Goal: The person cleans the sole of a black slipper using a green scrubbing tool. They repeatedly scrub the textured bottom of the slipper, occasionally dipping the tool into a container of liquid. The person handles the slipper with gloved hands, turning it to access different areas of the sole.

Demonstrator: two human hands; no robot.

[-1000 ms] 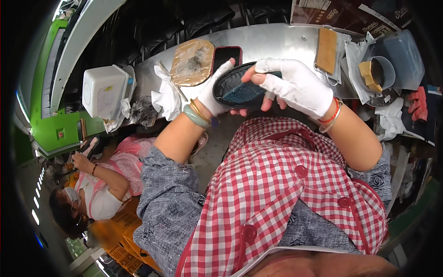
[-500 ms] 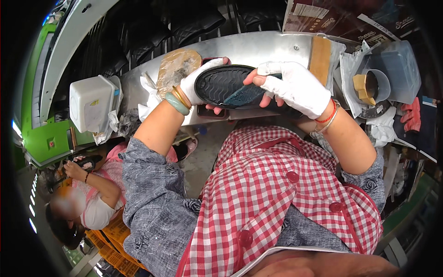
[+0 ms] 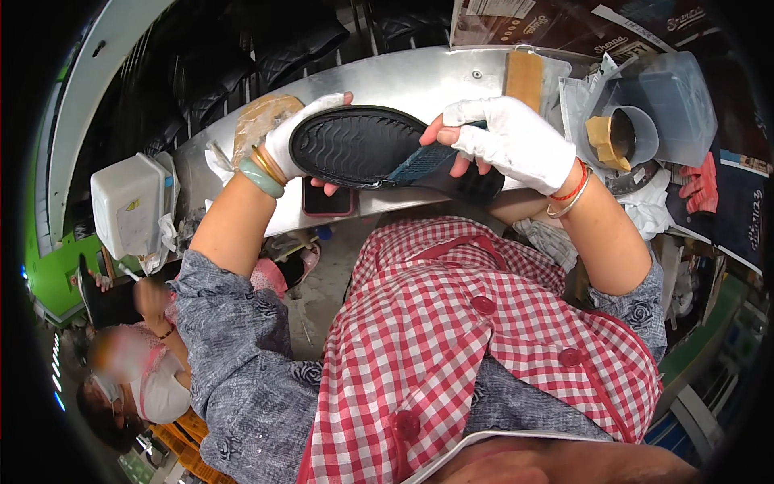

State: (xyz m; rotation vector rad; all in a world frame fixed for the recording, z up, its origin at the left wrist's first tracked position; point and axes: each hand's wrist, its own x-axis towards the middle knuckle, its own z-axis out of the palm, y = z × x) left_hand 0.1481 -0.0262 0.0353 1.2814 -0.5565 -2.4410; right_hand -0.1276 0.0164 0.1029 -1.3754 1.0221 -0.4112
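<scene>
A black shoe sole [image 3: 355,145] is held over the metal bench, its grooved wavy tread facing up. My left hand [image 3: 294,137], in a white glove with bare fingertips, grips its left end, the fingers partly hidden beneath. Across the sole's middle lies a teal mesh-patterned piece [image 3: 415,164]. My right hand [image 3: 516,145], gloved the same way, pinches the upper end of that piece between thumb and fingertips. Whether the piece is loose or joined to the sole I cannot tell. Below my right hand the sole's dark other end [image 3: 476,187] shows.
A phone [image 3: 329,202] lies at the bench's [image 3: 387,77] near edge. Left stands a white container [image 3: 133,206]; right are a wooden block [image 3: 523,79], a clear cup [image 3: 642,137], a clear plastic bin [image 3: 681,101] and red gloves [image 3: 700,185]. Another person [image 3: 165,379] works at the lower left.
The sole and both hands appear farther left, and more tread shows. The phone is now less covered. My right hand keeps its pinch on the teal piece. The other person's hands have moved.
</scene>
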